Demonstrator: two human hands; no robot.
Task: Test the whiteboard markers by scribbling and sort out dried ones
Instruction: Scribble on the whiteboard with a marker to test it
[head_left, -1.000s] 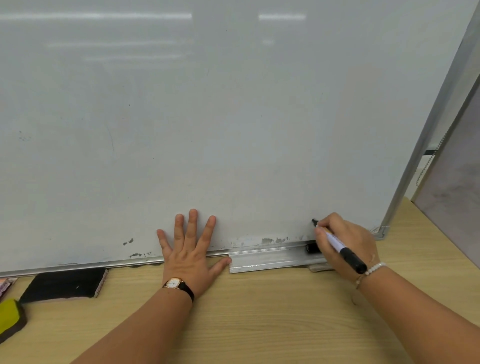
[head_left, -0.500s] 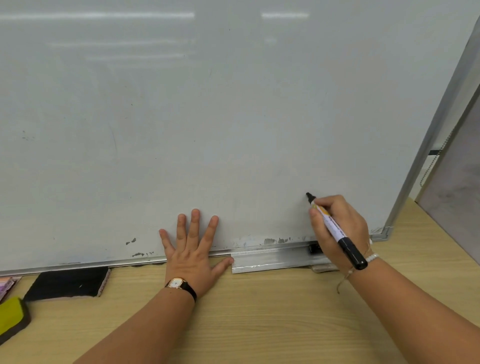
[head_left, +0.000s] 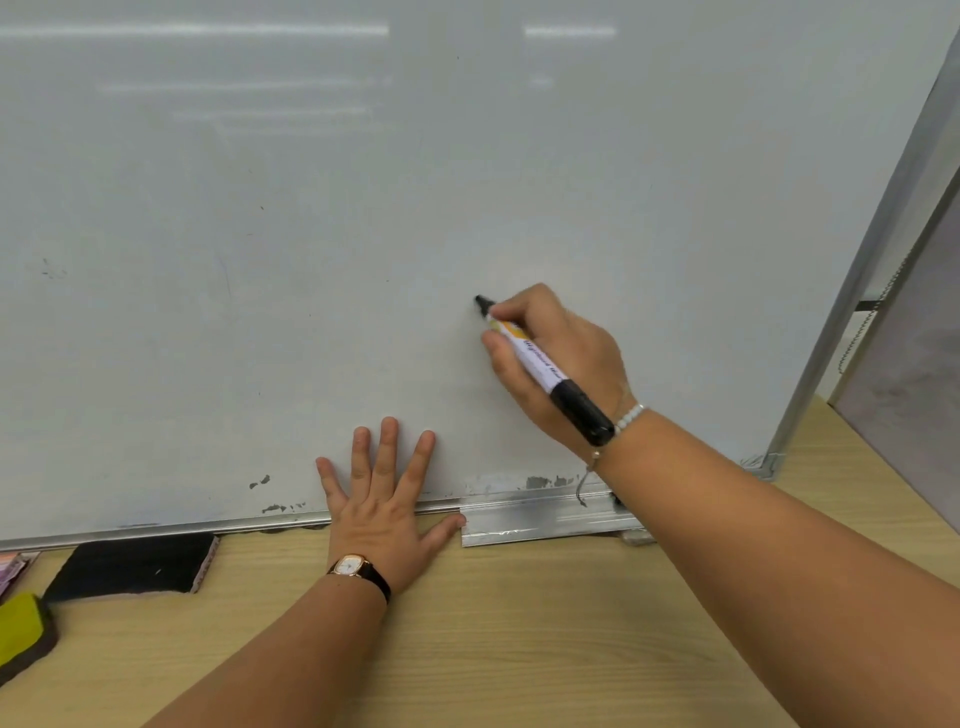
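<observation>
Marker (head_left: 540, 364): white barrel, orange band, dark print, black rear end, black nib bare. Held aslant, nib up and to the left, at the lower middle-right of the board (head_left: 311, 234); nib contact with the surface not clear.

Pinched close behind the nib by the right hand (head_left: 579, 348): fingers (head_left: 519, 306) curled round the barrel, thumb beneath.

Wide bare board above and left of the nib, with faint smudges only. Right frame (head_left: 857, 291) well apart. Bottom rail (head_left: 156, 530) below the hand, paint chipped near it.

Left hand (head_left: 382, 512) flat, fingers straight and spread, holding nothing: tips on the board, palm across the rail onto the table (head_left: 519, 634). Thumb just beside the left end of a short metal tray (head_left: 540, 519) on the rail.

Watch (head_left: 358, 567) on the left wrist, bead bracelet (head_left: 629, 414) on the right.

Black eraser (head_left: 135, 566) by the rail at left; yellow-green eraser (head_left: 21, 629) at the far left edge.
</observation>
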